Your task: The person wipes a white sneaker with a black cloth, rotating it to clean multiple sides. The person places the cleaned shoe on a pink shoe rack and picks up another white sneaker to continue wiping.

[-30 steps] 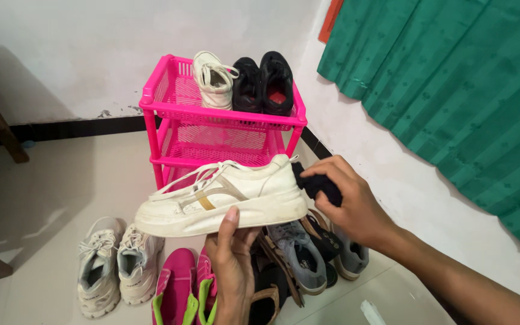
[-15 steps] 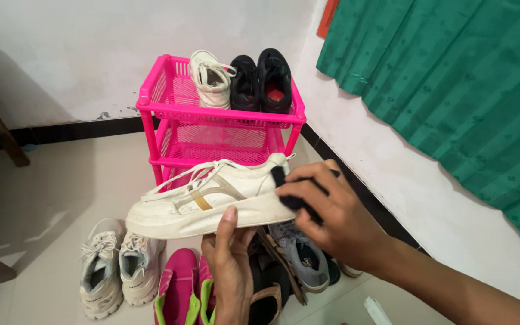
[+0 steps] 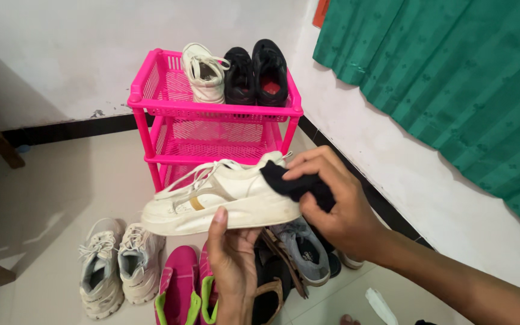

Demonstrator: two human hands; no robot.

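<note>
I see my left hand (image 3: 233,262) holding a white sneaker (image 3: 218,198) from under its sole, thumb up against the side, shoe level with its toe pointing left. My right hand (image 3: 332,201) pinches a black cloth (image 3: 296,183) against the shoe's heel end. Behind stands a pink plastic rack (image 3: 212,129), its top shelf carrying one white sneaker (image 3: 204,72) and a pair of black shoes (image 3: 255,73). On the tiled floor (image 3: 49,192) below: a grey-white pair (image 3: 115,268) at left, pink shoes with green trim (image 3: 182,289), brown sandals (image 3: 275,271), a grey shoe (image 3: 305,250). Green curtain (image 3: 452,84) hangs at right over a white wall.
</note>
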